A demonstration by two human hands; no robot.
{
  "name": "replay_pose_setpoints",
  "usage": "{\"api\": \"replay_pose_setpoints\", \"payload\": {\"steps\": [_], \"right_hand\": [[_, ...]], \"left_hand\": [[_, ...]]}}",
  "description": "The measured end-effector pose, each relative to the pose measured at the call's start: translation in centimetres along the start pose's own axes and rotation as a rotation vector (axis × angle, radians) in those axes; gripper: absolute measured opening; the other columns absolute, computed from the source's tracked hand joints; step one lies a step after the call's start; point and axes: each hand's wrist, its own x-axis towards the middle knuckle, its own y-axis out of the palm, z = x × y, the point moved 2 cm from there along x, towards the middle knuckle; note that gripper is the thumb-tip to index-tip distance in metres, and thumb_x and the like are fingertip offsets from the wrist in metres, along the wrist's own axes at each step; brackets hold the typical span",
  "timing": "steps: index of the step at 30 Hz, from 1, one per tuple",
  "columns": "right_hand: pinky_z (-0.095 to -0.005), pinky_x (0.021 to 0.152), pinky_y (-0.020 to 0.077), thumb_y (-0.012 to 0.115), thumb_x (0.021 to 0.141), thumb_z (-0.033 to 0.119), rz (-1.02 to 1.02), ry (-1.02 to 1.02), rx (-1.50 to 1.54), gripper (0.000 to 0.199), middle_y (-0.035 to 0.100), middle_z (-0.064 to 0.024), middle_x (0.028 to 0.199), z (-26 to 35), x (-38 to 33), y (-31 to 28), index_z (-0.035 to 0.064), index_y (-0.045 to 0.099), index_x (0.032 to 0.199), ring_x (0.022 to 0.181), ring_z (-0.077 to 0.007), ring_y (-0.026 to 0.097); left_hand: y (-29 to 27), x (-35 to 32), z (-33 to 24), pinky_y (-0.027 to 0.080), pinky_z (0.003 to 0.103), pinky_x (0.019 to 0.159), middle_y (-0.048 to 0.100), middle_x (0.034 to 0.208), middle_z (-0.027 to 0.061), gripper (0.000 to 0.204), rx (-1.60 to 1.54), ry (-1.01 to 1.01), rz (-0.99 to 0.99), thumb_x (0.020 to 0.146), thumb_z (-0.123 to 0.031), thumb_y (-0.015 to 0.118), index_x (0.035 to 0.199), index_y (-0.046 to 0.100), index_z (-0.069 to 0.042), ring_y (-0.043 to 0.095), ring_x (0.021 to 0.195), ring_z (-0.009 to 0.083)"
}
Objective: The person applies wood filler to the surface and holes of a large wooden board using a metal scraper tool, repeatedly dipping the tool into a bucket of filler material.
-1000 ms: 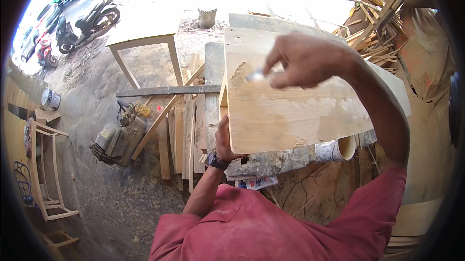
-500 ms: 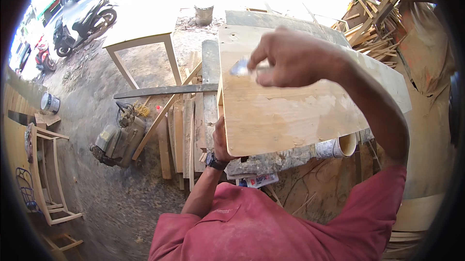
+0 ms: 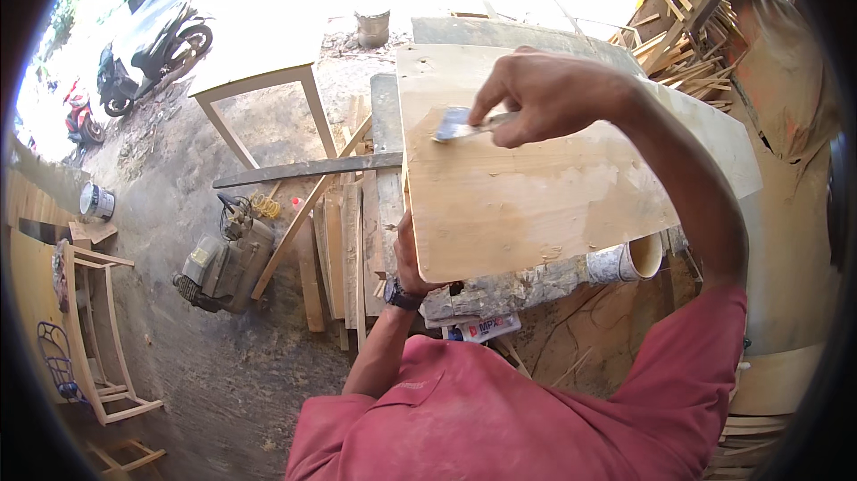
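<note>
A pale wooden panel (image 3: 527,204) lies before me, with darker, damp-looking patches of filler smeared over its surface. My right hand (image 3: 553,99) reaches across it, fingers pinched on the handle of a putty knife (image 3: 457,124). The knife's broad, bluish blade rests at the panel's left part, inside a tan smear. At the panel's near left corner, my left hand (image 3: 412,253) grips the edge, thumb side up; part of its fingers is hidden beneath the board.
Below the panel is a stained bench (image 3: 500,296) with a white bucket (image 3: 636,259) on its side. An air compressor (image 3: 234,267) stands at left near planks (image 3: 353,249) and a pale table (image 3: 259,79). Scrap wood (image 3: 687,34) is heaped at far right.
My right hand and the putty knife have shifted slightly, and the blade now shows more clearly against the panel. My left hand keeps its hold on the edge.
</note>
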Motion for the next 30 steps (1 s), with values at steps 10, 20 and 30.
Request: {"api": "replay_pose_setpoints", "payload": {"steps": [10, 20, 30], "right_hand": [[-0.0314, 0.050, 0.0515, 0.068, 0.092, 0.025, -0.270, 0.041, 0.120, 0.045, 0.065, -0.0092, 0.058, -0.2, 4.3, -1.6, -0.0039, 0.067, 0.127, 0.042, -0.0117, 0.058], [-0.0303, 0.051, 0.0520, 0.063, 0.089, 0.019, -0.088, 0.028, 0.099, 0.040, 0.060, -0.0114, 0.047, 1.2, 2.2, 1.3, -0.0100, 0.071, 0.115, 0.040, -0.0132, 0.057], [-0.0275, 0.044, 0.0431, 0.065, 0.089, 0.017, -0.031, -0.014, 0.186, 0.040, 0.059, -0.0040, 0.047, 0.5, 4.3, -0.4, -0.0107, 0.069, 0.118, 0.039, -0.0065, 0.050]], "left_hand": [[0.1, 0.3, 0.0, 0.060, 0.045, 0.086, 0.070, 0.118, 0.0216, 0.121, -0.018, 0.003, -0.022, 0.061, -0.048, 0.097, 0.148, 0.032, 0.003, 0.073, 0.102, 0.0348], [0.4, 0.6, -0.8, 0.059, 0.045, 0.083, 0.069, 0.114, 0.0255, 0.108, -0.081, -0.095, -0.020, 0.067, -0.038, 0.094, 0.145, 0.033, 0.006, 0.073, 0.100, 0.0382], [0.0, 0.8, -0.7, 0.058, 0.047, 0.084, 0.070, 0.114, 0.0244, 0.105, 0.054, 0.015, -0.028, 0.069, -0.038, 0.092, 0.145, 0.034, 0.006, 0.072, 0.101, 0.0396]]}}
